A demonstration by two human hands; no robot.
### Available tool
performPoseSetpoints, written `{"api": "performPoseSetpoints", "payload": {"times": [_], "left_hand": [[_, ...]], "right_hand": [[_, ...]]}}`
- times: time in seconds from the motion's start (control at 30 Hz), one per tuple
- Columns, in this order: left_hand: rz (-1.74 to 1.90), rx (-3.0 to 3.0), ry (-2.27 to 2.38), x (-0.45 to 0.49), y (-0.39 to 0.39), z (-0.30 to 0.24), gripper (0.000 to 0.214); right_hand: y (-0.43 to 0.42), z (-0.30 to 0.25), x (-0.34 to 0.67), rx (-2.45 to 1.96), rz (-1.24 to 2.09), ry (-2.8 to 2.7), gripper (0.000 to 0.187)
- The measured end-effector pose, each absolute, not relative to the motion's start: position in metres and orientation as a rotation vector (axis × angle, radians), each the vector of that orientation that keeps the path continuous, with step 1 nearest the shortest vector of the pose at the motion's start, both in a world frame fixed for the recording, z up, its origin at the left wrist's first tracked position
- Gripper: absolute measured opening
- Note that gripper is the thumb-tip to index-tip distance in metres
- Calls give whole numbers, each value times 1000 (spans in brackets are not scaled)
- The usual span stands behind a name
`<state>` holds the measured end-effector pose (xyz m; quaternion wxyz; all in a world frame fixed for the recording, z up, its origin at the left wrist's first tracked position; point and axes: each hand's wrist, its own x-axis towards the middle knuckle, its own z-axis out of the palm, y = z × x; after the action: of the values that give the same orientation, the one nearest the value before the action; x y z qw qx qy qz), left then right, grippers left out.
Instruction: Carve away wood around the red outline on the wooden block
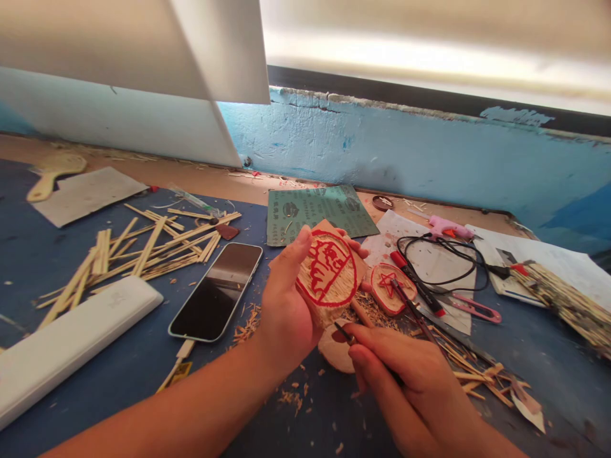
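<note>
My left hand [286,305] is closed around a round wooden piece [329,270] with a red drawing on its face, held tilted above the blue table [42,254]. My right hand [396,375] grips a thin carving tool [344,333] in a pinch, its tip just below the lower edge of the wooden piece. Under the hands lies a plain wooden disc [334,350] among wood shavings. A second wooden disc with a red star [392,287] lies to the right of the held piece.
A phone [217,289] lies face up on the left, beside a white case [62,343] and a pile of wooden sticks [143,248]. Green sandpaper [315,213], a pink glue gun [446,227], a red pen [417,286], pink snips [475,310] and black cable [443,261] lie behind.
</note>
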<state>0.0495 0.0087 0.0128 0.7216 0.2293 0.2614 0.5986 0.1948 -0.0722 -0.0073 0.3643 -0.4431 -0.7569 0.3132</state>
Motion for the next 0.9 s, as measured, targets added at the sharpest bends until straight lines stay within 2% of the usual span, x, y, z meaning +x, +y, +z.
{"api": "performPoseSetpoints", "payload": {"times": [0.07, 0.17, 0.27, 0.33, 0.43, 0.5, 0.67, 0.73, 0.8, 0.9], "left_hand": [[1328, 504, 553, 50, 7, 11, 35], [1318, 508, 489, 50, 5, 9, 32], [1335, 520, 465, 49, 4, 9, 27], [1340, 519, 470, 50, 4, 9, 26], [1349, 533, 485, 50, 3, 9, 26], [1372, 559, 504, 50, 1, 9, 25], [1375, 575, 485, 49, -2, 9, 21], [1348, 552, 464, 49, -3, 9, 23], [1345, 554, 437, 49, -2, 6, 22], [1360, 571, 442, 51, -2, 2, 19]], "right_hand": [[-73, -7, 194, -1149, 892, -1914, 21], [-72, -5, 190, -1174, 1279, -1740, 39], [-73, -5, 188, -1197, 1572, -1525, 45], [-74, -6, 188, -1235, 1416, -1615, 42], [-74, -8, 190, -1185, 939, -1877, 27], [-75, -9, 191, -1160, 880, -1906, 23], [-77, -13, 185, -1158, 1696, -1335, 43], [-77, -12, 184, -1146, 1835, -1165, 47], [-76, -9, 185, -1178, 1714, -1334, 45], [-73, -5, 188, -1208, 1174, -1803, 36]]}}
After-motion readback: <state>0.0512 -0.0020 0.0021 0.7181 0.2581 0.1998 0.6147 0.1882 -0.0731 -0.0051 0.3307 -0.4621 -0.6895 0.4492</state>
